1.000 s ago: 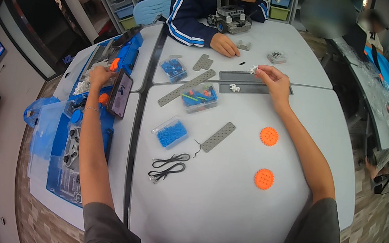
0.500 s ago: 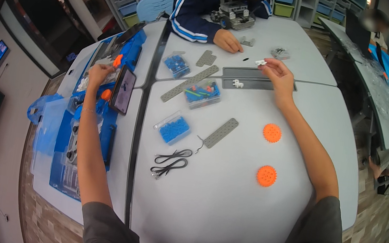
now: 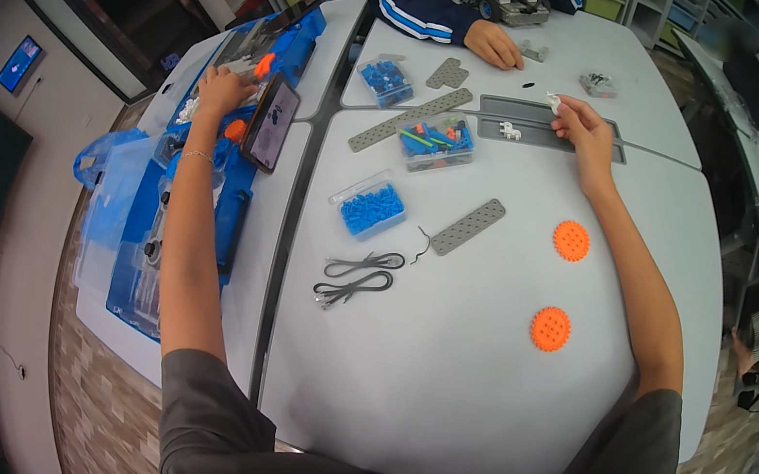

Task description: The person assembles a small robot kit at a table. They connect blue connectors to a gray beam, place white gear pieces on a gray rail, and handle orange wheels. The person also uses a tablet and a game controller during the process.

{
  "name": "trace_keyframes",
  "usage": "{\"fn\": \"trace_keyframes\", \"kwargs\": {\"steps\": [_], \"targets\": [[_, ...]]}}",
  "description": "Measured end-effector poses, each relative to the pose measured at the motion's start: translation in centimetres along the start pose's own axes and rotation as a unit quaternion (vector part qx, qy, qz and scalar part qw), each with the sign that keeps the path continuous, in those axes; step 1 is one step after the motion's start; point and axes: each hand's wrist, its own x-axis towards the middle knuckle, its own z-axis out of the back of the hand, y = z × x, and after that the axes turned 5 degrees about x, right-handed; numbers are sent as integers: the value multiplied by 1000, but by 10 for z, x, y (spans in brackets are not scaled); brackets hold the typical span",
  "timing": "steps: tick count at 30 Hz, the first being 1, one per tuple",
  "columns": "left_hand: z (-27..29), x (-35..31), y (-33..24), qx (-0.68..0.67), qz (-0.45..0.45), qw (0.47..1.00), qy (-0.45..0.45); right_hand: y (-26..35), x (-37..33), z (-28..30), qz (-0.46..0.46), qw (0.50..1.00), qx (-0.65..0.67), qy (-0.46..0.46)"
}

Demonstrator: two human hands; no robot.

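While the right hand [image 3: 585, 123] pinches a small white part [image 3: 552, 99] between its fingertips, it hovers at the far edge of the long grey plate [image 3: 552, 130] that lies flat on the counter [image 3: 477, 369]. A second white piece [image 3: 509, 131] rests on that plate, to the left of the hand. The left hand [image 3: 222, 88] reaches well away to the left of the plate, its fingers curled down into the blue parts tray [image 3: 208, 202]; whether it has closed on anything there I cannot tell.

Nearer the person than the plate stand a clear box of mixed coloured pieces [image 3: 436, 141] and a clear box of blue pieces [image 3: 372, 208], with a grey perforated strip [image 3: 467, 227], black cables [image 3: 354, 277] and two orange gears [image 3: 571, 240] nearer still. A dark phone [image 3: 271, 121] leans just beside the left hand. Beyond the plate, another person's hand [image 3: 493, 46] rests on the counter.

The white part is tiny and held only at the fingertips, so a slip could send it rolling across the counter. With the arms spread so wide, the left forearm could also knock the leaning phone over.

The part's shape is too small to make out, the left fingertips are hidden in the tray, and the other person is cut off at the top edge.
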Motion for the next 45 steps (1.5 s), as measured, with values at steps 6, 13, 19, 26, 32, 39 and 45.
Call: {"fn": "trace_keyframes", "kwargs": {"steps": [6,13,19,26,32,39,45], "targets": [[-21,9,-2,-33,30,998,47,-1,0,-2,4,1000,1,14],[-26,24,29,-146,-48,986,67,-5,0,-1,25,999,-15,20],[-29,2,93,-224,74,968,-85,-4,1,0,17,998,-58,16],[-30,-18,102,-270,-2,963,-16,-4,1,1,6,998,-61,19],[-26,-2,38,-119,80,989,32,-2,1,1,2,998,-65,26],[-25,1,43,-186,77,978,-58,-3,1,2,2,997,-73,21],[-26,7,84,-348,68,934,-41,-3,1,3,8,997,-78,26]]}}
